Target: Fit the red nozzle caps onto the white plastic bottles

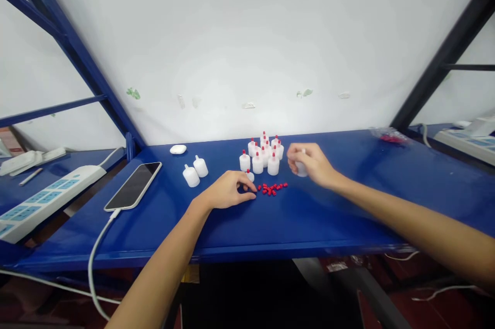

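Note:
My right hand (pixel 311 163) is wrapped round a small white bottle (pixel 302 168), just above the blue tabletop and right of the bottle group. Its fingers hide much of the bottle's upper part. Low over the table, my left hand (pixel 231 190) has its thumb and fingertips a little apart, at the left end of the loose red caps (pixel 269 191). Nothing shows between those fingertips. Behind the left hand, a red-tipped white bottle (pixel 250 176) is partly covered. Several upright white bottles with red caps (pixel 273 165) stand close together between and beyond my hands.
Two white bottles without red caps (pixel 191 176) stand to the left. A phone (pixel 133 185) on a white charging cable and a small white case (pixel 178 149) lie farther left. Clear plastic with red pieces (pixel 391 138) lies back right. Blue shelf posts (pixel 83 55) rise at left.

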Demonstrator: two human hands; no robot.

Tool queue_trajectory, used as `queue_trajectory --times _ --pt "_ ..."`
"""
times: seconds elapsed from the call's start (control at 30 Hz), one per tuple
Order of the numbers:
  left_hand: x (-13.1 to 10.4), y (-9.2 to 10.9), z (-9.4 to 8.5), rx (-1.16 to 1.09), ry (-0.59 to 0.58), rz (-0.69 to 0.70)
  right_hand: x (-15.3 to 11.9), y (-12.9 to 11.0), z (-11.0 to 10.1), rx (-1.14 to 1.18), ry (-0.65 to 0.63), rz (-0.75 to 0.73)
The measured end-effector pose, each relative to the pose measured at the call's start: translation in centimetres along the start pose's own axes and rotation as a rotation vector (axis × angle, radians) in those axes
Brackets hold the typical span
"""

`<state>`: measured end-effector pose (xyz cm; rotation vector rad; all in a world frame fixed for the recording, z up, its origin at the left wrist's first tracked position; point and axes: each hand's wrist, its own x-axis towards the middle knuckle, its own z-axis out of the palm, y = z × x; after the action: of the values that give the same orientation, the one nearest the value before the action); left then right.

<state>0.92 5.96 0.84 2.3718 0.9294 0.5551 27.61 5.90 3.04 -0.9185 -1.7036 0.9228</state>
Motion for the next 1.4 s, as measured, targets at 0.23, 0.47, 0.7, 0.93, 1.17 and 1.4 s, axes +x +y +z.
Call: queue_trajectory --times 0.23,0.47,0.7,0.93,1.17,1.4 --pt "0.3 -0.1 0.4 -0.094 0.129 -0.039 -1.4 5.7 -3.1 0.196 0.084 0.189" --pt "1.0 0.1 0.4 -0.271 0.679 -0.043 -2.1 4.2 -2.5 0.009 -0.051 0.173" --pt "5.2 3.4 0.5 -0.551 0.679 -0.015 -1.3 1.0 0.4 -0.321 0.035 -0.125" --pt "7.7 5.1 1.8 -0.496 0.639 0.150 1.6 0.2 3.1 0.076 0.017 0.006" --pt "6.1 4.2 1.8 -0.382 0.587 0.162 0.8 0.4 3.0 0.033 0.006 0.051" --pt "6.3 4.3 2.7 -0.442 0.593 0.180 0.3 0.2 2.8 -0.007 -0.023 0.013"
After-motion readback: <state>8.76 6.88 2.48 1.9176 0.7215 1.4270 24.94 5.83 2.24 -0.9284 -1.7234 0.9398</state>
